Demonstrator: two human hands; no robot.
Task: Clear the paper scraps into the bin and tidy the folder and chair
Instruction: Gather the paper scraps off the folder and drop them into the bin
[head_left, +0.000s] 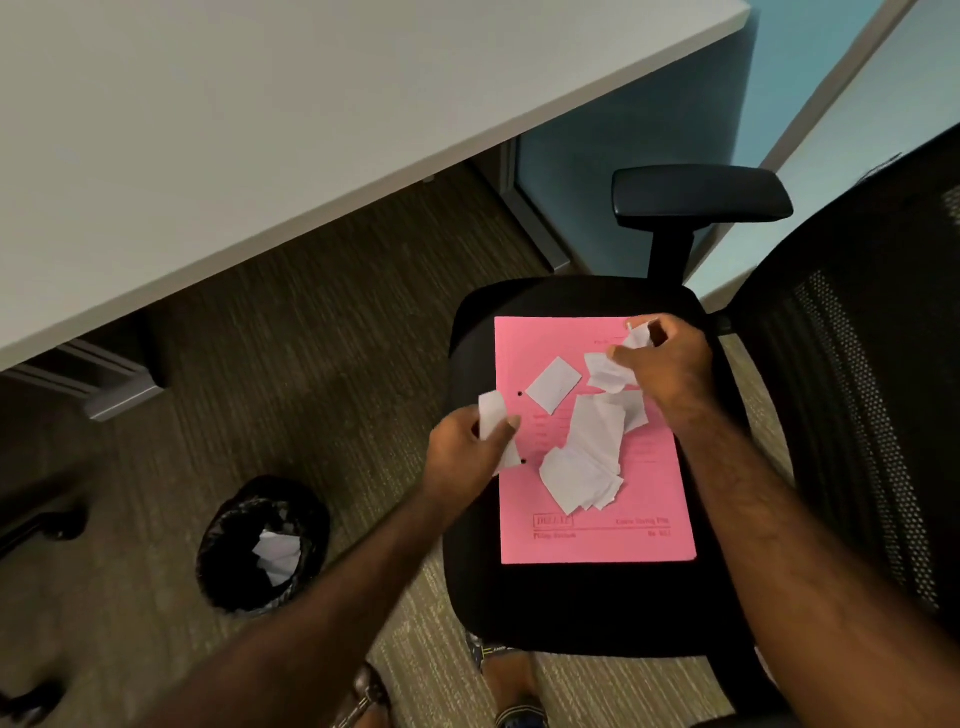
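Paper scraps (584, 457) sit on the pink folder (592, 540), so your left hand (470, 449) and right hand (667, 366) each pinch some for the bin (262, 545).

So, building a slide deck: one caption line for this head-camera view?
Both hands, left hand and right hand, gather paper scraps off a pink folder on a chair, bin nearby.

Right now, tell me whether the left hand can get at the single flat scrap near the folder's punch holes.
Probably yes. The left hand sits at the pink folder's left edge, just below the lone scrap, with nothing between them. But its fingers already pinch a scrap.
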